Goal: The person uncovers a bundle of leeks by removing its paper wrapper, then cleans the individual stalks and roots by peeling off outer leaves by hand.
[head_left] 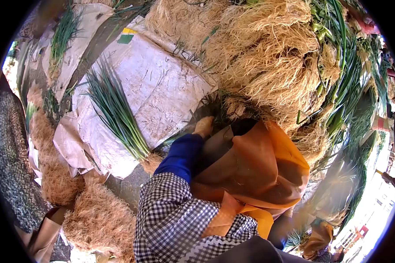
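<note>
My left hand [204,127], in a blue cuff and a black-and-white checked sleeve, reaches down beside the brown-orange apron [254,158] over my lap. Its fingers point into a shaded spot of loose green leaves at the foot of the root pile; their tips are hidden, so I cannot make out whether they grip anything. Just left of that arm, a bundle of green onions [123,114] lies across a white sheet [153,79], its roots towards me. My right hand does not show.
A big heap of green onions, pale roots [267,57] facing me, rises ahead and to the right, with long green leaves [342,96] behind. More rooty bundles [98,219] lie at the lower left. Another small green onion bunch [63,39] sits at the upper left.
</note>
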### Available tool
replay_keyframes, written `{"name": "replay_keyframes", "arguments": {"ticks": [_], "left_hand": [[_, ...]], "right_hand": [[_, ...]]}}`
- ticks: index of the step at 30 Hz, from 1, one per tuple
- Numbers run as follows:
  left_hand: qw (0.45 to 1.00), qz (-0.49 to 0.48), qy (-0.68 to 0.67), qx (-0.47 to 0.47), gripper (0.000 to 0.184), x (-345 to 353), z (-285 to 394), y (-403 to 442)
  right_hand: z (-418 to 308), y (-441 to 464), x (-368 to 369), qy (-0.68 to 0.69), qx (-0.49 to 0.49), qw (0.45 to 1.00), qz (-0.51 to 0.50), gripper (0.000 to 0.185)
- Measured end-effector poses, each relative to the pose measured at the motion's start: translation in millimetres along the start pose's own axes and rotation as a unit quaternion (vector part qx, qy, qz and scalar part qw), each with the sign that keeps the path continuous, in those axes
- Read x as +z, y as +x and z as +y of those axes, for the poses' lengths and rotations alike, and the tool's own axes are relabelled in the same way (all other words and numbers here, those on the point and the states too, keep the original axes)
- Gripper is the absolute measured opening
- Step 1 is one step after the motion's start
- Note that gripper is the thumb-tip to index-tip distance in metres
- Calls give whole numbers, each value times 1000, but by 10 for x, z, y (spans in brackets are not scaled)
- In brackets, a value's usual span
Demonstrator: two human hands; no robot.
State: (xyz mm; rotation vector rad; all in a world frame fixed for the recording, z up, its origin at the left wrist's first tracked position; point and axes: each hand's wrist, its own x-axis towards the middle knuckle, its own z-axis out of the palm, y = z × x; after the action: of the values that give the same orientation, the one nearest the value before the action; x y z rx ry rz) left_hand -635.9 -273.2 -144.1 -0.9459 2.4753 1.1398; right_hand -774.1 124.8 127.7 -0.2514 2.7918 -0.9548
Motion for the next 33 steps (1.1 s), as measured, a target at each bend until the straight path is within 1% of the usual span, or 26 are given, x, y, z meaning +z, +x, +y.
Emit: {"name": "replay_keyframes", "arguments": {"ticks": [1,2,3,4,5,6,7,9,10,11,12,13,14,15,16,17,19,20,22,23,25,27,29,31,32,33], "left_hand": [[992,2,-125,-27,44,-42,35,-74],[978,-12,-199,-57,37,-118,106,-117],[980,-10,-194,-53,37,-197,127,-69],[952,46,-301,-29,29,-187,71,-29],[909,100,-404,-6,22,-194,40,-7],[780,43,-619,-80,19,-680,402,-170],[784,42,-615,-73,19,-976,590,-228],[702,22,-708,-67,19,-1370,820,-212],[709,18,-703,-58,19,-1465,835,-161],[765,65,-641,21,21,-1557,857,-120],[807,112,-570,102,23,-1626,870,-106],[812,109,-562,115,23,-1731,925,-151],[790,104,-591,126,24,-1881,1038,-246],[767,95,-621,132,25,-1997,1140,-367],[784,103,-594,145,26,-2190,1318,-555],[744,102,-638,170,26,-2275,1451,-575],[773,87,-588,219,23,-2726,2095,-945],[770,120,-556,288,21,-2863,2376,-1023],[767,215,-391,461,21,-3076,2903,-1022],[745,270,-256,555,21,-3122,3180,-1032],[751,140,-374,526,19,-2955,4006,-1250],[735,64,-377,561,16,-2723,4679,-1512],[699,-72,-439,560,18,-2451,5149,-1804],[671,43,-254,695,18,-2035,5446,-2015],[650,-179,-415,611,27,-1771,5650,-2036],[641,-181,-367,650,23,-1636,5743,-2280]], "right_hand": [[-12,-1,5,-1,-3,1000,0,30],[-25,-9,22,-2,-7,1000,-3,29],[-37,-4,32,2,-11,1000,-2,28],[-32,-21,39,8,-11,1000,-2,27],[-35,-25,55,16,-14,1000,-3,27],[-55,-25,72,30,-20,999,-5,26],[-46,-35,93,56,-26,998,-9,25],[-103,9,112,116,-58,991,-17,24],[-126,28,116,140,-81,987,-21,23],[-155,45,100,123,-112,986,-17,22],[-198,59,103,64,-147,987,-5,21],[-309,37,91,-45,-181,982,21,18],[-421,17,79,-153,-211,964,55,16],[-450,3,78,-142,-202,967,64,14],[-407,-22,85,-138,-194,968,76,15],[-372,-32,109,-132,-189,969,87,15],[-320,-53,93,-113,-194,967,117,13],[-311,-62,87,-109,-199,966,124,13],[-277,-69,73,-105,-208,962,143,13],[-269,-92,37,-85,-216,959,160,12],[-15,-23,-61,-70,-201,959,188,10],[272,-137,-244,-66,-190,949,242,10],[624,-303,-366,-80,-150,944,284,10],[1006,-629,-599,-98,-90,939,317,11],[1183,-820,-745,-103,-41,941,320,13],[1348,-1030,-864,-105,5,941,322,15]]}}
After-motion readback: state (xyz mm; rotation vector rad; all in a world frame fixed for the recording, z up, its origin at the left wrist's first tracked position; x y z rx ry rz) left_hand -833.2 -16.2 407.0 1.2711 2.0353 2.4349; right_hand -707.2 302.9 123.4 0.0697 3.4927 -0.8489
